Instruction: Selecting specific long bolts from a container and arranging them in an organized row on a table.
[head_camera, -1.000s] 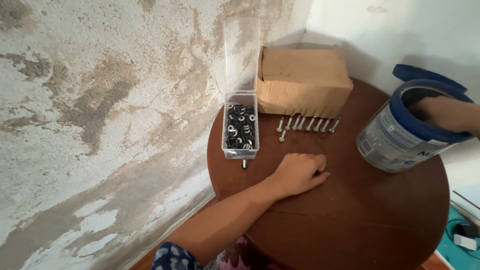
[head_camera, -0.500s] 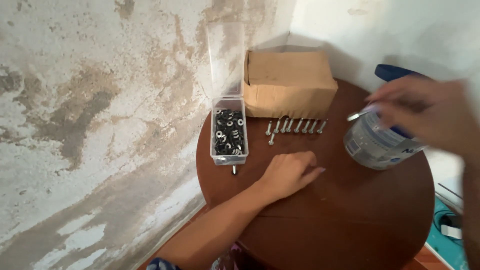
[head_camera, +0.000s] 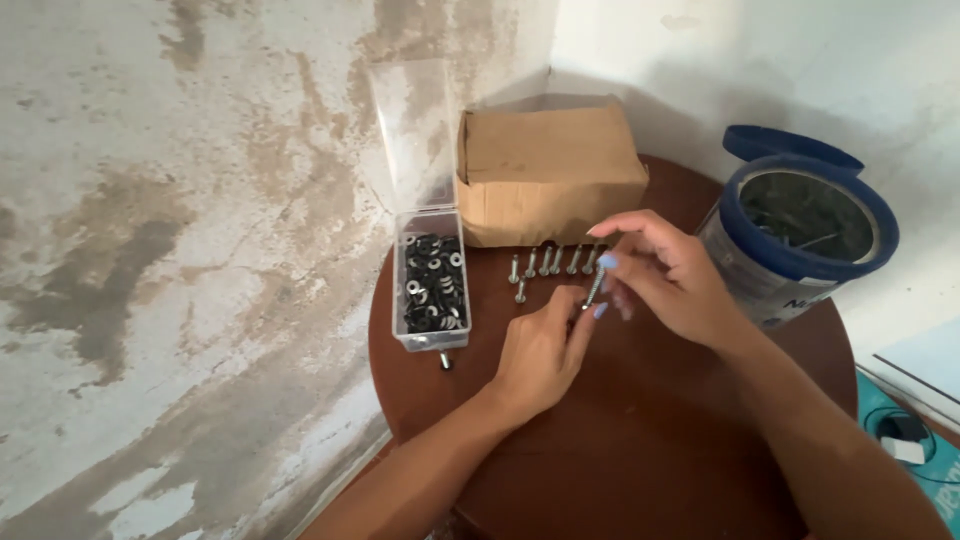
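Right hand (head_camera: 665, 280) had a single screw (head_camera: 594, 290) pinched in a thumb-and-finger grip, shaft pointing down, over the middle of the round brown counter (head_camera: 640, 440). Left hand (head_camera: 540, 355) rested on the counter just beside it, grip loosely curled and not clearly holding anything, fingertips touching the screw's lower end. Row of screws (head_camera: 550, 263) stood just behind, near the far edge, in front of the cardboard box (head_camera: 545, 170). Clear case of washers (head_camera: 432, 290), lid up, sat at the left edge. Blue-rimmed tub (head_camera: 800, 235) at the right edge, open.
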